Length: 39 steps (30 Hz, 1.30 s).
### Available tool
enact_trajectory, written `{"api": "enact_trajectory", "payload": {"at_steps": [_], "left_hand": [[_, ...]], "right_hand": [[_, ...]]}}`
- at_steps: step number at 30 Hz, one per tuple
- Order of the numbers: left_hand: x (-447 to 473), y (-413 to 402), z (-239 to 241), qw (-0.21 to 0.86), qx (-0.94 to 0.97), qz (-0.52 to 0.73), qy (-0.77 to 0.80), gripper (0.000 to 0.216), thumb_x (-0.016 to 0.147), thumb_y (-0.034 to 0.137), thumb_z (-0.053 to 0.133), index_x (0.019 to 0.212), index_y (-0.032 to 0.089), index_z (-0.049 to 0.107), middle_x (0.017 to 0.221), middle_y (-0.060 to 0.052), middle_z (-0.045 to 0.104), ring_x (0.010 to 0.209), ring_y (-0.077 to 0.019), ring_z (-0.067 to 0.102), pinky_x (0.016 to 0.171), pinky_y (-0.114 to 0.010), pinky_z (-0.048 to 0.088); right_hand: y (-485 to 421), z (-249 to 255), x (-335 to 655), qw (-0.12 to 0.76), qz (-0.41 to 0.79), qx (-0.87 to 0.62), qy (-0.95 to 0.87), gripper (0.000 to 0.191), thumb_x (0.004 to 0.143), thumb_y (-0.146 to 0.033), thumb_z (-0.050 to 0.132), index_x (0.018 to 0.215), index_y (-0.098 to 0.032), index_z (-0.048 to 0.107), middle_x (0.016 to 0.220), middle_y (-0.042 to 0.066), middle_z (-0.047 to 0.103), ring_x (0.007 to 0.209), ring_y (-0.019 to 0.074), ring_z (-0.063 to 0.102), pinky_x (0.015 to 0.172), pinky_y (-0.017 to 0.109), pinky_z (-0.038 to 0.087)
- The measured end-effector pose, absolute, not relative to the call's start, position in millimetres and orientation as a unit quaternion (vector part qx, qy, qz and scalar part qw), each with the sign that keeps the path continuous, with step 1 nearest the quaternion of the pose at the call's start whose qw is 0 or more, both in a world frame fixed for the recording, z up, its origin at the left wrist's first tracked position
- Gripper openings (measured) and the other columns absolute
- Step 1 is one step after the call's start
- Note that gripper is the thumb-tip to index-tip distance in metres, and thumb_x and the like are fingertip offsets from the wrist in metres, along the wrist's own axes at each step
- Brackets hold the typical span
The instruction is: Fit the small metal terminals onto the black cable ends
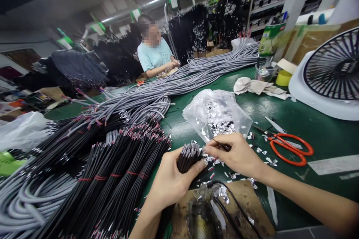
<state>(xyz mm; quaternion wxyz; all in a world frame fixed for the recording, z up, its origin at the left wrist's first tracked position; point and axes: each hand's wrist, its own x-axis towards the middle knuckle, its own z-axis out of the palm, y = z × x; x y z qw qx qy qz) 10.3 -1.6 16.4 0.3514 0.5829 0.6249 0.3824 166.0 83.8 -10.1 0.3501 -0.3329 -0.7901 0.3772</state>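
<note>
At your left, black wire bundles (pixel 112 179) with red bands lie on the green surface (pixel 333 142). Next, your left grip (pixel 171 179) curls closed around a handful of black wires (pixel 187 160), their grey tips standing up between its thumb and fingers. Beyond sits a translucent bag (pixel 217 112) of silvery scraps. Your right grip (pixel 242 155) folds over a slim dark tool (pixel 223 145), fingertips just beside those tips. Right of it lie orange-handled scissors (pixel 273 135).

Left of the orange-handled scissors (pixel 275 137), the left hand (pixel 171 180) and left forearm (pixel 148 214) are bare and slender; nearer the scissors, the right hand (pixel 241 154) and right forearm (pixel 304 196) are bare too, apparently widening toward their blurred end.
</note>
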Motion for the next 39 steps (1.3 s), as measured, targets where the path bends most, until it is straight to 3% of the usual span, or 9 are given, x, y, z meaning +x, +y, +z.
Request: {"api": "enact_trajectory", "payload": {"at_steps": [2, 4, 7, 10, 21, 31, 39], "left_hand": [[8, 0, 12, 0.323, 0.581, 0.381, 0.642, 0.018, 0.076, 0.031, 0.061, 0.071, 0.013, 0.061, 0.064, -0.003, 0.063, 0.06, -0.0169, 0.058, 0.053, -0.024, 0.044], [5, 1, 10, 0.287, 0.579, 0.377, 0.663, 0.021, 0.076, 0.032, 0.06, 0.067, 0.014, 0.059, 0.061, -0.002, 0.061, 0.057, -0.0159, 0.055, 0.05, -0.023, 0.043], [3, 1, 10, 0.237, 0.58, 0.383, 0.679, 0.02, 0.075, 0.032, 0.061, 0.07, 0.013, 0.06, 0.063, -0.002, 0.062, 0.057, -0.016, 0.055, 0.052, -0.024, 0.043], [3, 0, 10, 0.205, 0.586, 0.389, 0.68, 0.018, 0.074, 0.031, 0.062, 0.074, 0.013, 0.062, 0.066, -0.003, 0.063, 0.059, -0.0163, 0.055, 0.054, -0.024, 0.044], [8, -1, 6, 0.228, 0.585, 0.385, 0.676, 0.017, 0.073, 0.031, 0.063, 0.07, 0.015, 0.062, 0.061, 0.0, 0.058, 0.056, -0.014, 0.052, 0.048, -0.021, 0.041], [7, -1, 8, 0.211, 0.565, 0.417, 0.68, 0.02, 0.071, 0.031, 0.067, 0.08, 0.014, 0.064, 0.07, -0.002, 0.063, 0.061, -0.0158, 0.054, 0.056, -0.024, 0.045], [3, -4, 14, 0.242, 0.57, 0.43, 0.657, 0.022, 0.072, 0.03, 0.066, 0.064, 0.017, 0.05, 0.058, 0.003, 0.049, 0.054, -0.0117, 0.044, 0.048, -0.021, 0.037]], "right_hand": [[81, -9, 165, 0.342, 0.407, -0.317, -0.785, 0.03, 0.079, -0.039, 0.057, 0.065, -0.014, 0.067, 0.049, -0.002, 0.053, 0.046, 0.0092, 0.043, 0.044, 0.022, 0.032], [78, -9, 165, 0.351, 0.414, -0.314, -0.779, 0.026, 0.078, -0.039, 0.058, 0.078, -0.014, 0.067, 0.054, -0.002, 0.055, 0.047, 0.0094, 0.044, 0.045, 0.022, 0.035], [73, -9, 166, 0.377, 0.391, -0.305, -0.782, 0.029, 0.081, -0.036, 0.057, 0.101, -0.016, 0.062, 0.08, 0.003, 0.065, 0.068, 0.0136, 0.057, 0.063, 0.026, 0.044], [70, -10, 166, 0.376, 0.377, -0.271, -0.802, 0.026, 0.085, -0.028, 0.052, 0.106, -0.016, 0.061, 0.095, 0.006, 0.064, 0.085, 0.0158, 0.058, 0.076, 0.03, 0.044], [70, -15, 166, 0.373, 0.397, -0.219, -0.809, 0.022, 0.085, -0.022, 0.052, 0.1, -0.019, 0.067, 0.076, 0.003, 0.064, 0.066, 0.0126, 0.056, 0.059, 0.026, 0.044], [71, -13, 165, 0.369, 0.388, -0.246, -0.808, 0.023, 0.084, -0.019, 0.05, 0.099, -0.021, 0.068, 0.077, 0.003, 0.066, 0.066, 0.0139, 0.059, 0.059, 0.027, 0.045], [70, -10, 165, 0.383, 0.388, -0.254, -0.799, 0.021, 0.082, -0.019, 0.053, 0.094, -0.018, 0.07, 0.077, 0.004, 0.067, 0.065, 0.0135, 0.059, 0.059, 0.026, 0.045]]}}
